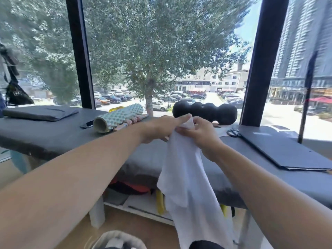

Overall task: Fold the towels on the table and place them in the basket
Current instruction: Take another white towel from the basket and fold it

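Two hands are gripping one white towel [186,177] at its top edge, above the grey table [53,139]: the left hand [159,129] and the right hand [201,133], fingers closed on the cloth. The towel is hanging down, hiding part of the table's front. One basket [106,238] is showing, cut off at the bottom edge.

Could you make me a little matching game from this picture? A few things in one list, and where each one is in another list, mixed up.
Things:
1. towel
2. basket
3. foam roller
4. scissors

Places:
A. on the floor, at the bottom edge of the view
B. on the table, left of the hands
C. hanging from both hands
D. on the table, right of the hands

Pairs: 1-C, 2-A, 3-B, 4-D
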The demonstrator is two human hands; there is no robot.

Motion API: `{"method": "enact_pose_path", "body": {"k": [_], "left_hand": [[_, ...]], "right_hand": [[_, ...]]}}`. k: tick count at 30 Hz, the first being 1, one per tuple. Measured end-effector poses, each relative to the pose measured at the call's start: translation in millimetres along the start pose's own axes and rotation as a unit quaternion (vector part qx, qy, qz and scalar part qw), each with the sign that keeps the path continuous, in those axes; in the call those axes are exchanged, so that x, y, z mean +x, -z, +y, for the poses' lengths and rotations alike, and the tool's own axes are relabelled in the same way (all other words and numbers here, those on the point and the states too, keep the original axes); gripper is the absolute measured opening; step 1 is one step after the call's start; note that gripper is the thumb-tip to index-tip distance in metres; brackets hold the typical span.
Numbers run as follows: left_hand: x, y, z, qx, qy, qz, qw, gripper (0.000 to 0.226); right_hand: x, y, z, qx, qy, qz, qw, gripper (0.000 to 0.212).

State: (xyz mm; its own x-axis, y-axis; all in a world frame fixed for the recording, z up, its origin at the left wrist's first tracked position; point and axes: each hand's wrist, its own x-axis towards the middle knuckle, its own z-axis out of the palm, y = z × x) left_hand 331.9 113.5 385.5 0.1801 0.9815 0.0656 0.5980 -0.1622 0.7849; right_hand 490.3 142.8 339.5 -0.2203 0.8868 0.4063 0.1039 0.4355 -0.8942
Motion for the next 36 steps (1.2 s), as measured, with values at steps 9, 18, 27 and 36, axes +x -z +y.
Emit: {"method": "enact_pose_path", "body": {"k": [9, 18, 27, 36], "left_hand": [[12.9, 14.5, -22.6, -0.010, -0.044, 0.034, 0.998, 0.029], [24.4, 76.7, -67.6, 0.021, 0.070, 0.226, 0.971, 0.032], [28.3, 103.5, -96.3, -0.045, 0.151, 0.227, 0.961, 0.028], [13.5, 97.3, -67.4, -0.159, 0.102, 0.262, 0.947, 0.038]], "right_hand": [[4.4, -3.7, 6.6, 0.002, -0.059, -0.087, 0.994, 0.055], [8.5, 60.1, 31.0, -0.155, -0.248, -0.287, 0.912, 0.048], [7.2, 105.7, 6.7, -0.127, -0.344, -0.293, 0.883, 0.059], [-2.0, 104.7, 3.3, -0.060, -0.292, -0.186, 0.936, 0.041]]}}
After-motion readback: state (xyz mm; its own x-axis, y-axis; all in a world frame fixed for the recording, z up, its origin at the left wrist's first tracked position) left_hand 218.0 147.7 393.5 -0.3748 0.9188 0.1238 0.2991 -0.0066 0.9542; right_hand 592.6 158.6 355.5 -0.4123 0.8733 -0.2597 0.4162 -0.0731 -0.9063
